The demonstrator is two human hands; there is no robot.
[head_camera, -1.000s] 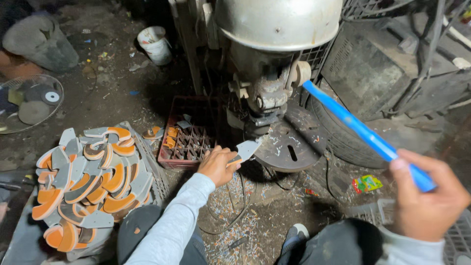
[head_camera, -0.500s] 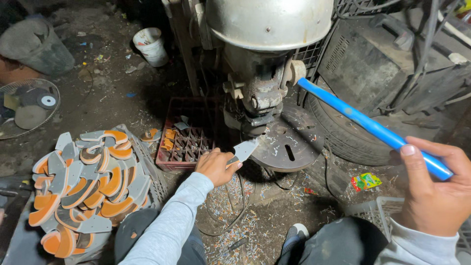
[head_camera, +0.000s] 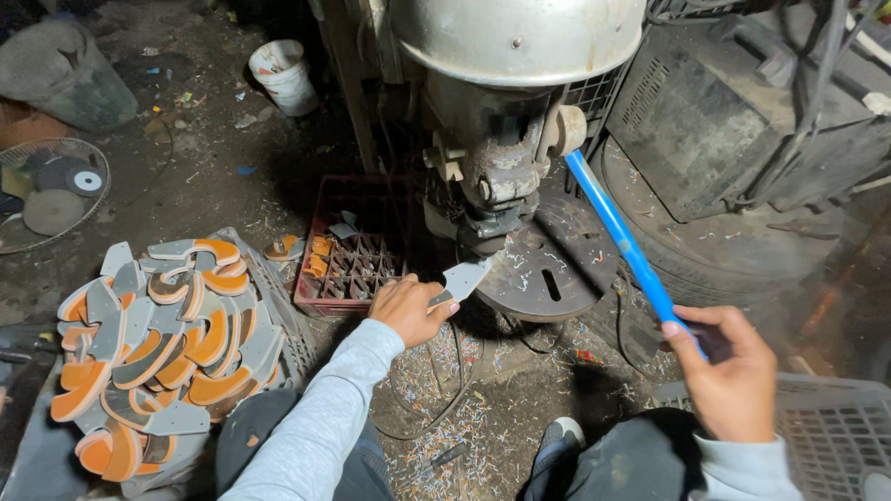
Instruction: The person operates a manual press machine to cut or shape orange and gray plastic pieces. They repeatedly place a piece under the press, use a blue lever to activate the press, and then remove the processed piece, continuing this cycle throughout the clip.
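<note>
My left hand (head_camera: 406,308) grips a flat grey metal piece (head_camera: 461,278) and holds its tip against the edge of the round slotted table (head_camera: 548,269) of a drill press (head_camera: 506,111). My right hand (head_camera: 729,371) is closed around the lower end of the press's long blue lever handle (head_camera: 620,237), which slants up to the machine head. The spindle sits just above the metal piece.
A heap of orange-and-grey curved pieces (head_camera: 153,343) lies at the left. A red crate (head_camera: 348,255) stands behind my left hand. A white bucket (head_camera: 283,74), a fan guard (head_camera: 46,190), a tyre (head_camera: 742,260), and a grey plastic basket (head_camera: 826,436) surround the spot. Metal shavings cover the floor.
My right hand has swung the blue lever downward and toward me. My left hand keeps the metal piece at the press table, almost unmoved.
</note>
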